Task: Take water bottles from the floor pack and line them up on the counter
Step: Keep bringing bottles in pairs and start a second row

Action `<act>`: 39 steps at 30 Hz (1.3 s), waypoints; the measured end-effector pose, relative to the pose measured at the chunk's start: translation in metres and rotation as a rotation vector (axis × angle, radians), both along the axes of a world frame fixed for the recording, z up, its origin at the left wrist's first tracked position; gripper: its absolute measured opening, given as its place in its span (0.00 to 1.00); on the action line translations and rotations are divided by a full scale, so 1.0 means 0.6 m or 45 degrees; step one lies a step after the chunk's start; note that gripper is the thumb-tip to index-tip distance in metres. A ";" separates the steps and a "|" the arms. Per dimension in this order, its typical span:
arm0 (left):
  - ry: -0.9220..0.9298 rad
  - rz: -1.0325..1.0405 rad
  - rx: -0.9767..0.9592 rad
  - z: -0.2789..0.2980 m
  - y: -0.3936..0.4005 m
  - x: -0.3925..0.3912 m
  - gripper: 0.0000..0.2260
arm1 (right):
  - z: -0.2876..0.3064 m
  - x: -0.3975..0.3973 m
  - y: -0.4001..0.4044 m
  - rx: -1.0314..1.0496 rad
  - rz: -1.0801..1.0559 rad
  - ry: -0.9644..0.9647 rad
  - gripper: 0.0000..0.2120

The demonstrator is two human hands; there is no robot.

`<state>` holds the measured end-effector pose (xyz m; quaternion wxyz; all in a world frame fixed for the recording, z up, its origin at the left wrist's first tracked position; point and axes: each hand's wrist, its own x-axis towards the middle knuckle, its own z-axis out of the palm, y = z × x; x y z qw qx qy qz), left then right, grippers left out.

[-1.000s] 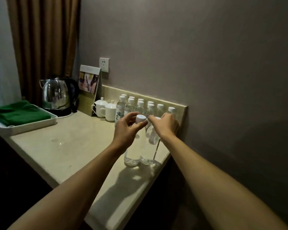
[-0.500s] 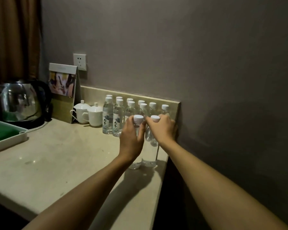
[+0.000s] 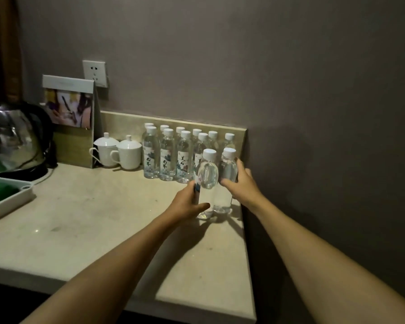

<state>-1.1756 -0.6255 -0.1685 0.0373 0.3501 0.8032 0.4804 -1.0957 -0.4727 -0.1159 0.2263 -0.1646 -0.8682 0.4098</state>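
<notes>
Two clear water bottles with white caps stand side by side near the right end of the beige counter. My left hand grips the lower body of the left bottle. My right hand grips the right bottle around its middle. Behind them, several more capped bottles stand in two rows against the low backsplash. The floor pack is out of view.
Two white lidded cups sit left of the bottle rows. A standing card leans below a wall socket. A steel kettle and a white tray with green cloth occupy the left. The counter's right edge meets the grey wall.
Both hands have slid down from the bottle caps to the bottle bodies. The view has shifted right and closer to the counter.
</notes>
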 end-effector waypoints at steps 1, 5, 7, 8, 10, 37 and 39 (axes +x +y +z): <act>0.016 0.024 0.003 -0.004 0.003 -0.002 0.24 | -0.005 0.000 0.004 -0.007 0.024 0.022 0.40; 0.166 0.172 -0.026 -0.014 0.024 -0.007 0.20 | -0.034 -0.003 0.019 -0.081 -0.009 0.038 0.45; 0.214 0.262 -0.069 -0.019 0.035 -0.012 0.24 | -0.041 -0.008 0.022 -0.114 -0.089 0.045 0.42; 0.231 0.305 -0.101 -0.020 0.040 -0.012 0.25 | -0.043 -0.009 0.022 -0.105 -0.132 0.039 0.38; 0.245 0.390 -0.159 -0.021 0.049 -0.010 0.28 | -0.059 -0.009 0.018 -0.062 -0.192 -0.048 0.33; 0.260 0.398 -0.287 -0.016 0.060 -0.102 0.22 | -0.097 -0.120 0.006 0.231 -0.426 -0.246 0.24; 0.262 0.411 -0.331 -0.014 0.059 -0.111 0.21 | -0.088 -0.131 0.004 0.301 -0.462 -0.309 0.25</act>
